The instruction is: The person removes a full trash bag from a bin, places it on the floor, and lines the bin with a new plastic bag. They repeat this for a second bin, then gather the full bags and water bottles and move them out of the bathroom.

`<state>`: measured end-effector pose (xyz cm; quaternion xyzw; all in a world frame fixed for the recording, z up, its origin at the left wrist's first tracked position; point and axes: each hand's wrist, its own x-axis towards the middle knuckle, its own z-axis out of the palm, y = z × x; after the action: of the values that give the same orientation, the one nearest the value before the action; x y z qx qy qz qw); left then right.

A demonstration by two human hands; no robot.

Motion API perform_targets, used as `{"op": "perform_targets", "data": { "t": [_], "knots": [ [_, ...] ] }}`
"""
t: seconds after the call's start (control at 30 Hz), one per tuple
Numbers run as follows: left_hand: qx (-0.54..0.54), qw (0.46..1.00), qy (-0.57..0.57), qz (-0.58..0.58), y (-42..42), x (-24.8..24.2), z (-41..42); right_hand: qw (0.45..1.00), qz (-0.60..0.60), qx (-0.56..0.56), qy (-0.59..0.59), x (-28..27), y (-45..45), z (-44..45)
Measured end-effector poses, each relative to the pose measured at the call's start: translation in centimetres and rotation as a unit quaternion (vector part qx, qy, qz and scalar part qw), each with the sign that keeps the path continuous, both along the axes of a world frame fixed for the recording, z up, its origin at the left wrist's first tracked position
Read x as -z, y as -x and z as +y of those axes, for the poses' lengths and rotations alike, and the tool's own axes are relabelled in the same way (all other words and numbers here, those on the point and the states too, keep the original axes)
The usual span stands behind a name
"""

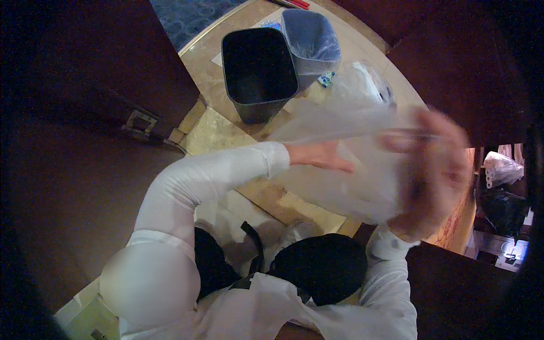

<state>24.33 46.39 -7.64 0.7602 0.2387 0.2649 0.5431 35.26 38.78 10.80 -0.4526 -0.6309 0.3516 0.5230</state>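
Observation:
A translucent plastic bag (365, 191) is spread between my two hands in the middle of the view. My left hand (321, 156) reaches against or into the bag, partly veiled by its film; whether its fingers grip the film is unclear. On the right, my right hand (433, 170) is blurred by motion at the edge of the bag, and its grip cannot be made out. Beyond the hands, a black waste bin (260, 108) stands on the tiled floor with a dark interior. Behind it, a grey waste bin (316, 63) has a clear liner over its rim.
Beside the bins lie a small green-and-blue wrapper (326, 79) and more clear plastic (361, 80). Dark wood panels (148, 55) rise at both sides. Patterned blue carpet (191, 21) lies past the metal strip. At the far right are several wrapped rolls (503, 169).

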Motion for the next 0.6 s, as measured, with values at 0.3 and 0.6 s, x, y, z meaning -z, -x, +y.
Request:
{"op": "perform_targets", "data": {
  "t": [0.3, 0.6],
  "knots": [
    [0.004, 0.931, -0.273, 0.241, 13.5, -10.0, 2.6, 0.726, -0.388, 0.315, -0.473, -5.3, -7.0, 0.6],
    [-0.215, 0.796, -0.508, 0.250, 19.8, -12.0, 6.2, 0.909, -0.101, 0.246, -0.320, -2.4, -2.6, 5.9]
  ]
}}
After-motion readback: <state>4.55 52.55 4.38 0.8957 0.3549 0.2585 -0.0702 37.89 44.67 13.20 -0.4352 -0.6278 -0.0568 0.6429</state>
